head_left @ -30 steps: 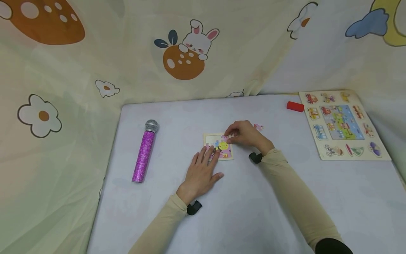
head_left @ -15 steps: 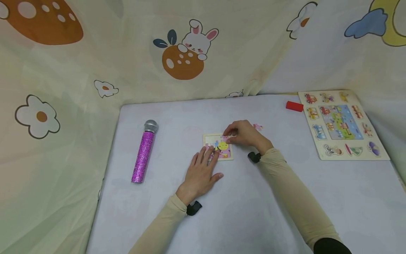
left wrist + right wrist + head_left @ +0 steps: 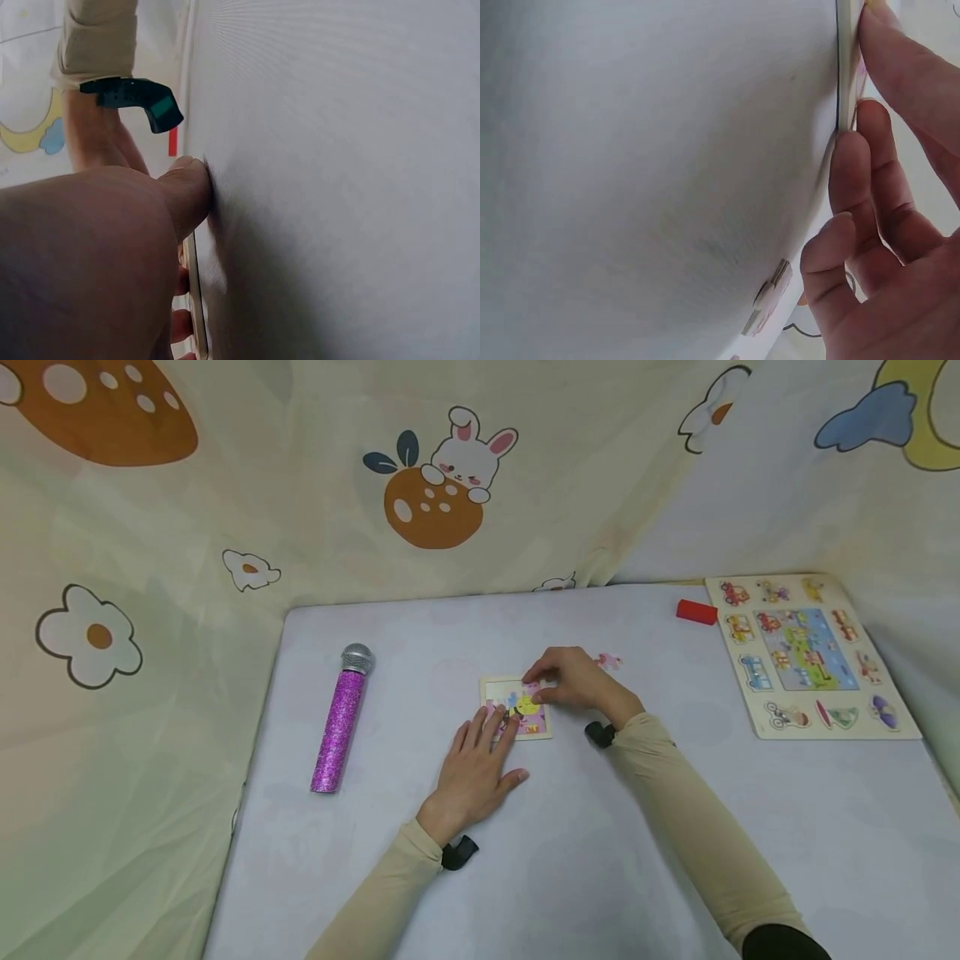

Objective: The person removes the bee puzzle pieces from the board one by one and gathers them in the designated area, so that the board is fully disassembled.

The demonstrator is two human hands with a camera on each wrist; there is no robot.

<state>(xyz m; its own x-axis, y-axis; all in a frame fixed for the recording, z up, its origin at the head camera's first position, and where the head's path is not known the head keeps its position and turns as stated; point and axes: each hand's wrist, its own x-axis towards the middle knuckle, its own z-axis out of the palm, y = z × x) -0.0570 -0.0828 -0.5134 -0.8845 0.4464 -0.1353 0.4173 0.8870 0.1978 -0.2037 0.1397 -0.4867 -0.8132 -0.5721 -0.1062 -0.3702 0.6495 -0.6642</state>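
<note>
- The puzzle board (image 3: 504,692) is overlain, near left, by the straight-fingered left hand (image 3: 474,768).
- Its far-right corner is touched by the bent right hand (image 3: 579,682); grip cannot be determined.

- No text, label, brand, number or sign can be read on the jigsaw puzzle (image 3: 528,705), wooden puzzle board (image 3: 812,647), purple microphone (image 3: 340,724) or printed cloth (image 3: 307,485).

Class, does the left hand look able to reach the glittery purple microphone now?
Probably yes: nothing visible stands between the left hand and the glittery purple microphone lying to its left.
</note>
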